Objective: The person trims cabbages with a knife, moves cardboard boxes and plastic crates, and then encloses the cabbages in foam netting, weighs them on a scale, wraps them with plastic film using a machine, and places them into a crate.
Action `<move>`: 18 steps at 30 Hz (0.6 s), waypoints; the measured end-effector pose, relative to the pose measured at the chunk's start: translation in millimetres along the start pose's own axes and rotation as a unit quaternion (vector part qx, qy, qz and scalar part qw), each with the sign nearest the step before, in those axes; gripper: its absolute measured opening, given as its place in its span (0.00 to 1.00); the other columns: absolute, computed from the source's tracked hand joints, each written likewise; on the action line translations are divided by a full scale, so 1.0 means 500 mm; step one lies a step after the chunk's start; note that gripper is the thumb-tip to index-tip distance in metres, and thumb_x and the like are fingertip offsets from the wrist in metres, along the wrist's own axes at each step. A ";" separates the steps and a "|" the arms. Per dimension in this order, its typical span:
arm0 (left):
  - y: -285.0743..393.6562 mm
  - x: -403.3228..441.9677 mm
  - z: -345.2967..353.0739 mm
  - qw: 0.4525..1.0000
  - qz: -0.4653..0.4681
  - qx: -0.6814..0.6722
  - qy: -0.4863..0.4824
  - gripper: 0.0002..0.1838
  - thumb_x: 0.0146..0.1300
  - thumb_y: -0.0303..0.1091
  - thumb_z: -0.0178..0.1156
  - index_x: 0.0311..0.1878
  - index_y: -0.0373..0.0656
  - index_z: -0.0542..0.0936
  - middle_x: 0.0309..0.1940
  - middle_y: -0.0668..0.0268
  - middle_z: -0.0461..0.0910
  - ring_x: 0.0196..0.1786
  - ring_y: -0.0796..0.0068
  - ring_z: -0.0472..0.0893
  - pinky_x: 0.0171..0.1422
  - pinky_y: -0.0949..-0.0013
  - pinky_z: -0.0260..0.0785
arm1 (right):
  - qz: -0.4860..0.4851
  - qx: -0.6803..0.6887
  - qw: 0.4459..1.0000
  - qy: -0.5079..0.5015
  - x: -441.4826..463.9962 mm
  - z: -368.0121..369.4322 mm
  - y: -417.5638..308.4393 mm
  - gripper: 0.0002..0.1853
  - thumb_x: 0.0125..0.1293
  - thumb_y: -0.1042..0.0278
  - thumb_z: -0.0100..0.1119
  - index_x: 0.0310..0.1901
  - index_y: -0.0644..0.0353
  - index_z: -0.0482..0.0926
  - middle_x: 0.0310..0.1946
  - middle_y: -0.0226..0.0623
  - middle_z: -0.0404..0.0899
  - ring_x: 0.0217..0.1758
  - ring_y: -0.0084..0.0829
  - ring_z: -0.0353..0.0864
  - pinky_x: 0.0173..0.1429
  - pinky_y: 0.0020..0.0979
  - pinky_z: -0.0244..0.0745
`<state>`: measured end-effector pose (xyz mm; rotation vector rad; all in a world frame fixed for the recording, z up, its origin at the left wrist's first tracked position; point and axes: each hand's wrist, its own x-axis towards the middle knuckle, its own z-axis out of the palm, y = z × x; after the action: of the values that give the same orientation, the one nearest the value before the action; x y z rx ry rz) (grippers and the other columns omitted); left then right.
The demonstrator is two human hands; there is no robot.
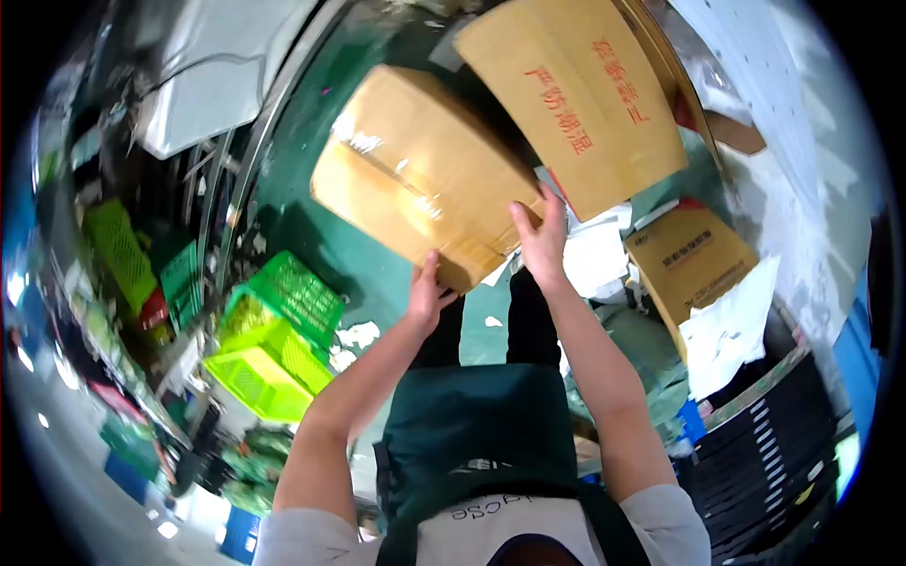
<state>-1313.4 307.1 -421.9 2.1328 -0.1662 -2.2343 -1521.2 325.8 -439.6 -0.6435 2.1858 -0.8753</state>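
Observation:
A brown cardboard box (pixel 425 179) sealed with shiny clear tape is tilted in front of me, its near end between my hands. My left hand (pixel 431 300) grips the lower left corner, its thumb on the top face and its other fingers partly hidden below the edge. At the right side of the same end, my right hand (pixel 543 238) holds the box with the thumb and fingers spread around its corner. Just beyond my right hand stands a larger cardboard box (pixel 580 99) with red printed characters.
Green plastic baskets (pixel 269 363) stand on the green floor (pixel 293 179) to the left. On the right are a flattened carton (pixel 694 259), white paper sheets (pixel 731 330) and a dark green bag (pixel 642 358). A metal rail (pixel 247 160) runs along the left, with scraps near my feet.

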 end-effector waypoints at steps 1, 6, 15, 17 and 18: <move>-0.015 0.018 -0.016 0.999 -0.002 0.031 0.022 0.39 0.64 0.62 0.48 0.70 0.49 0.51 0.70 0.59 0.52 0.71 0.52 0.55 0.68 0.43 0.52 | -0.019 0.000 1.000 0.012 -0.019 0.003 0.021 0.35 0.58 0.62 0.64 0.64 0.65 0.61 0.62 0.48 0.63 0.64 0.41 0.64 0.65 0.37 0.62; -0.057 -0.090 -0.078 0.958 0.233 0.039 0.160 0.33 0.68 0.53 0.46 0.65 0.35 0.62 0.62 0.51 0.67 0.67 0.61 0.64 0.70 0.67 0.53 | 0.110 0.075 0.989 -0.071 -0.137 -0.013 0.037 0.36 0.63 0.65 0.59 0.68 0.67 0.52 0.67 0.47 0.55 0.65 0.38 0.62 0.65 0.34 0.61; -0.607 -0.301 -0.709 0.804 0.061 0.044 0.590 0.29 0.62 0.50 0.56 0.56 0.34 0.73 0.53 0.45 0.73 0.57 0.49 0.72 0.62 0.59 0.64 | 0.136 -0.043 0.892 -0.428 -0.332 0.059 0.010 0.19 0.63 0.70 0.56 0.57 0.60 0.71 0.39 0.34 0.78 0.36 0.21 0.76 0.36 0.21 0.71; -0.853 -0.209 -0.963 0.829 -0.111 0.139 0.531 0.26 0.66 0.52 0.47 0.54 0.40 0.76 0.48 0.47 0.78 0.52 0.51 0.77 0.57 0.58 0.68 | 0.132 0.079 0.865 -0.477 -0.407 0.141 0.041 0.19 0.62 0.73 0.55 0.56 0.59 0.72 0.40 0.34 0.79 0.37 0.23 0.78 0.41 0.22 0.72; -0.855 -0.267 -1.020 0.840 -0.174 0.161 0.489 0.25 0.70 0.48 0.39 0.58 0.43 0.74 0.52 0.50 0.76 0.53 0.56 0.77 0.56 0.59 0.69 | 0.084 0.012 0.865 -0.494 -0.456 0.181 0.038 0.17 0.63 0.72 0.54 0.54 0.60 0.73 0.39 0.34 0.80 0.38 0.24 0.79 0.44 0.24 0.72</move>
<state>-781.4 723.6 -359.3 3.3913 -0.1058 -0.9507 -1311.1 450.0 -408.6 -0.6705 1.2593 -0.3307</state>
